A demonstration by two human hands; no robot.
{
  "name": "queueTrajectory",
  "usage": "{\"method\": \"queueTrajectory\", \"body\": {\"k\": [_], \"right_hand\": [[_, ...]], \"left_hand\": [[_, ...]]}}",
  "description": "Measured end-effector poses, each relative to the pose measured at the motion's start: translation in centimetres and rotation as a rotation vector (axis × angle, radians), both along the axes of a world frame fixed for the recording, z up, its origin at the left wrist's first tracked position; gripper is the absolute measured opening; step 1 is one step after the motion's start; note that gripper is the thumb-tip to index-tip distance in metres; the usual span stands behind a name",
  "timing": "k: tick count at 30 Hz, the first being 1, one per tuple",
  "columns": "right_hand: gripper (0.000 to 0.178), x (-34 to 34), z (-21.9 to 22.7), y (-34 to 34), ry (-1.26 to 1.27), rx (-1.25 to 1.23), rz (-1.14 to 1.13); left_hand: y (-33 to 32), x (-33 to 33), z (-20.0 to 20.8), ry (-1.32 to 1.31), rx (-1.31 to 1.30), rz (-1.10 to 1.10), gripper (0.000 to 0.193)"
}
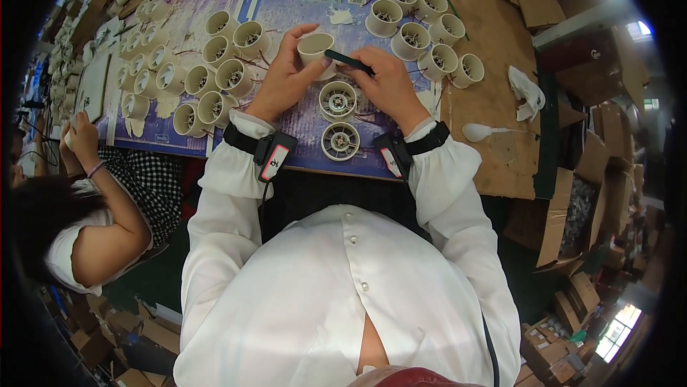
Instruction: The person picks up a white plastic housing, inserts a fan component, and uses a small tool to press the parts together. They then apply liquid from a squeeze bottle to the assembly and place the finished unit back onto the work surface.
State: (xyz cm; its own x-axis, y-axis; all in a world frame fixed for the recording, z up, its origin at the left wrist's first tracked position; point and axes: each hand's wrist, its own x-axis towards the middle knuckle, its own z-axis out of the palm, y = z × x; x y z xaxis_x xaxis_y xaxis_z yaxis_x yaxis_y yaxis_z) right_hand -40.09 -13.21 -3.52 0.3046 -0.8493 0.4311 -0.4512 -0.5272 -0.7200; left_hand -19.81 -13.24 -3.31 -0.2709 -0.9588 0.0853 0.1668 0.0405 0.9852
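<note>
My left hand [288, 72] is closed around a cream-white round plastic cup-shaped housing [313, 45], tilted above the table. In my right hand [386, 76] is a slim dark green tool [348, 62], its rounded end at the housing's rim. What kind of tool it is cannot be made out. Just below my hands stand two more round parts, one with a shiny metal centre [338, 100] and another with dark spokes inside [340, 141]. Thin reddish-brown wires run out beside them.
Similar cups with wires stand in groups at left [233, 78], back and right [413, 41]. A white spoon-like piece [475, 131] and a crumpled white wrapper [527, 94] lie on cardboard [494, 165]. Another person [118, 208] sits at the left. Cardboard boxes [572, 222] stand at right.
</note>
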Motion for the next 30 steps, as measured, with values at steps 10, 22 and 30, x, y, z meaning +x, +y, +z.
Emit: {"method": "queueTrajectory", "body": {"k": [10, 22, 30], "right_hand": [[0.023, -0.6, 0.3, -0.1, 0.146, -0.084, 0.065], [0.029, -1.5, -0.3, -0.3, 0.335, -0.051, 0.094], [0.024, -1.8, 0.6, -0.2, 0.309, -0.015, 0.134]], "left_hand": [[-0.3, 0.3, -0.8, -0.229, -0.135, 0.067, 0.049], [-0.6, 0.2, -1.4, -0.585, -0.491, 0.161, 0.049], [-0.8, -1.2, -1.2, -0.648, -0.41, 0.25, 0.055]]}}
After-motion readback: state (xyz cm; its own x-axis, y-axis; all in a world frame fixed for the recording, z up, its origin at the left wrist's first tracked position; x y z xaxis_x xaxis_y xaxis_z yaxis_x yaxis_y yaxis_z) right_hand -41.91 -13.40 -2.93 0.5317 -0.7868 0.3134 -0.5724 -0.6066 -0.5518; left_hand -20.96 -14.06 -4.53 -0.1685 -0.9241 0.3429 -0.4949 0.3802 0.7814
